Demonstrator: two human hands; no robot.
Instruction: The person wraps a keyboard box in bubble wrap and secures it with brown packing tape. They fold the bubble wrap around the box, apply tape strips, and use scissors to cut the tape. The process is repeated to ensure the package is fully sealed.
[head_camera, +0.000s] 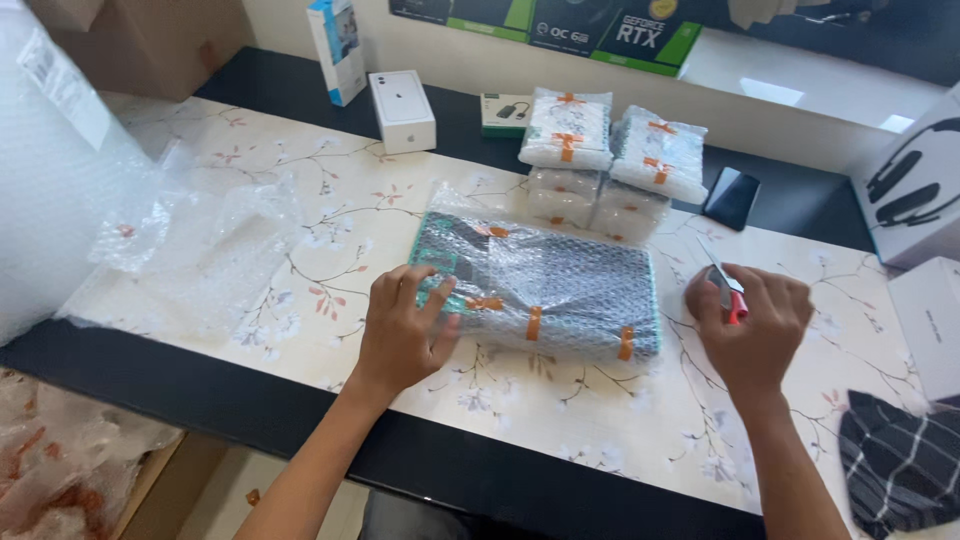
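left hand (400, 335) flat on left end of flat grey box in clear bubble wrap with orange tape strips (545, 285), fingers spread, gripping nothing | box mid-table, long axis left-right, between both hands (left nearer) | right hand (752, 320) just beside right end, fingers curled around red-handled cutter (727, 292)

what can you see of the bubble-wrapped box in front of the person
The bubble-wrapped box is a flat grey rectangle with green edges, cased in clear bubble wrap held by short orange tape strips. It lies flat on the floral table cover. The left hand presses its left end; the right hand, holding scissors, sits just off its right end.
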